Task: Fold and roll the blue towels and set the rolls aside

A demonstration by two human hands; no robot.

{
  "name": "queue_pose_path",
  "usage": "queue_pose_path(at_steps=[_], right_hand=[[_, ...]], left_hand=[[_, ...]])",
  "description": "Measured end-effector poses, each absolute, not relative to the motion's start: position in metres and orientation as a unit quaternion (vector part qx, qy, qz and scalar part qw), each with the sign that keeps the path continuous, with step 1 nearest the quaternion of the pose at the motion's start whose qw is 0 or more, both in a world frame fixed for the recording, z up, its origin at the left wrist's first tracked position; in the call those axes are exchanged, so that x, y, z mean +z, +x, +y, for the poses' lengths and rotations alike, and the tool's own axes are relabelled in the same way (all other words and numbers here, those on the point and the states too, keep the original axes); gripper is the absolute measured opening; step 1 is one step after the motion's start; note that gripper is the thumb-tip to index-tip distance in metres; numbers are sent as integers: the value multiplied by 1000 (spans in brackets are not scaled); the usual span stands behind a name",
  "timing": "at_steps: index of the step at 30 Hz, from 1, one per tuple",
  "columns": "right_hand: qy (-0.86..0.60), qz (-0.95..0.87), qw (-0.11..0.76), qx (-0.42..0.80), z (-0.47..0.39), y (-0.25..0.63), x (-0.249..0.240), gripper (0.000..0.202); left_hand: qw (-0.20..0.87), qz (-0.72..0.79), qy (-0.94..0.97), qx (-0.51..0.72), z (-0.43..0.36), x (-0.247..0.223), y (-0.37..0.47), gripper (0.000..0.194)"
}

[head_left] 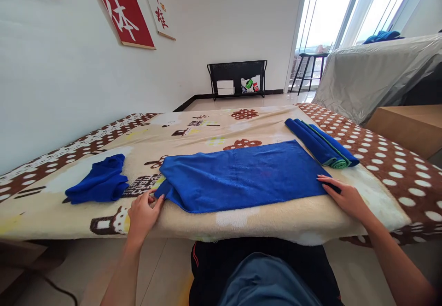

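A crumpled blue fabric cloth [98,181] lies beyond and left of the left hand [143,214], which pinches the folded left end of a rectangular blue plush towel [238,174] spread between both hands. The right hand [348,201] touches its right edge; whether it grips, I cannot tell. Beyond that hand lie rolled blue, green-edged towels [304,140].

Head cam: looks fwd & down, close abv blanket [241,128], w/ back wall [238,15] beyond.
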State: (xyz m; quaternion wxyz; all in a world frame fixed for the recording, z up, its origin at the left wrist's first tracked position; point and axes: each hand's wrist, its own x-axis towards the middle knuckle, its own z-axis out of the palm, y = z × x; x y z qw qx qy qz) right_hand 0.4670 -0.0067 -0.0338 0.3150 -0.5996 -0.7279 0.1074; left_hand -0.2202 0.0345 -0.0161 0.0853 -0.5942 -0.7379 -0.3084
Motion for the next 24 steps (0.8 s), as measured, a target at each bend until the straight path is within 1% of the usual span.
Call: queue_pose_path(at_steps=[2,6,8,11,14,18,20,24], right_hand=[[-644,-684,330,93,-23,479,-39,41],[-727,-579,369,6,-27,496,-46,46],[-743,-565,356,-41,-22,501,-49,50],[-761,-569,298,-87,-15,504,-54,52],[-773,-565,275,-82,-13,504,-56,52],[-776,-564,277,-60,-16,504,-55,50],[-780,-561,268,-62,-18,503,-54,50],[-797,-548,241,-74,-22,500,-53,53]], left_hand=[[79,-750,-591,-288,20,-19,-216,54],[3,-771,-576,-271,14,-10,-207,42],[-10,-778,-570,-265,17,-2,-205,35],[2,-780,-571,-256,20,8,-203,29],[32,-793,-538,-283,13,10,-209,24],[80,-814,-435,-376,-13,2,-231,25],[77,-821,-400,-401,-28,-4,-242,25],[64,-827,-379,-410,-49,-14,-247,26]])
